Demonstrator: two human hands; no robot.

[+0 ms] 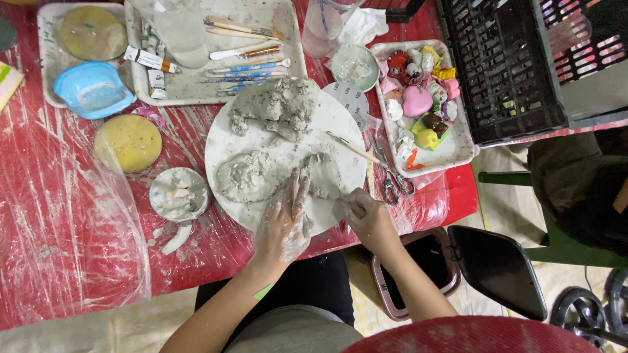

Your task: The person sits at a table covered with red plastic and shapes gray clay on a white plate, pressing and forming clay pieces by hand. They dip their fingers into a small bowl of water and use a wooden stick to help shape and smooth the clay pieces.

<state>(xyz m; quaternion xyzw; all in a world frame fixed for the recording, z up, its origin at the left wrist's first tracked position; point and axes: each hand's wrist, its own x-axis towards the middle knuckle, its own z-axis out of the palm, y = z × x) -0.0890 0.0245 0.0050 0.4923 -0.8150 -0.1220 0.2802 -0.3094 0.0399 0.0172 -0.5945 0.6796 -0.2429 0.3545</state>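
L hand (282, 225) flat, fingers together, clay-smeared, pressing near edge of round white board (340, 121) | R hand (367, 217) curled shut on small clay bit, just right of L | grey clay lumps (278, 108) far + mid board | scissors (392, 183) right of board | clay-filled cup (178, 193) left.

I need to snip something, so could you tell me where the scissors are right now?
In the head view, the scissors lie on the red table cover, just right of the round white board and above the right hand.
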